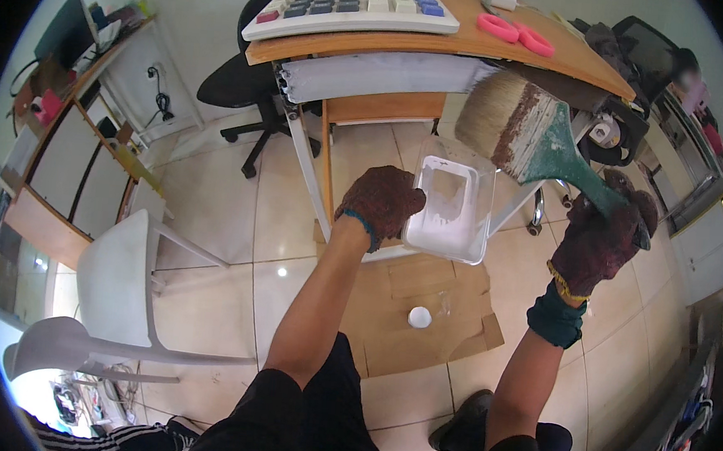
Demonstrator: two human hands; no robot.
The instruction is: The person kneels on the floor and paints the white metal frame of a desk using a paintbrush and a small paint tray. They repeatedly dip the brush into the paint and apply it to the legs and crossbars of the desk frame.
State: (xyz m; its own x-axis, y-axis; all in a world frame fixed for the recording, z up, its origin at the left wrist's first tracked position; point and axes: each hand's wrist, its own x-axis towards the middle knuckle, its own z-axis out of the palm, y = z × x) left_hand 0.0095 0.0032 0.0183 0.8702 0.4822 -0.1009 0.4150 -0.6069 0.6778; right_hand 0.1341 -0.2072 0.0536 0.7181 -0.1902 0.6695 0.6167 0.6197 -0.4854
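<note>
1. Left hand (380, 200), gloved: fingers clamped on the near-side wall of a clear tub (486, 213), white inside.
2. Right hand (602, 232), gloved: fingers wrapped round the green handle of a wide brush (543, 142), bristles by the desk's (475, 46) white front; I can't tell if touching.
3. Cardboard (396, 337) lies below.

Container (482, 207) left of brush (542, 139); calculator (361, 9) on desk (569, 68).

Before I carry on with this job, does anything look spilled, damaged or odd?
The brush in the right hand looks worn: its band is streaked brown and white, and its green handle is patchy. The left hand holds a white-coated clear tub; no obvious spill shows on the cardboard.
</note>
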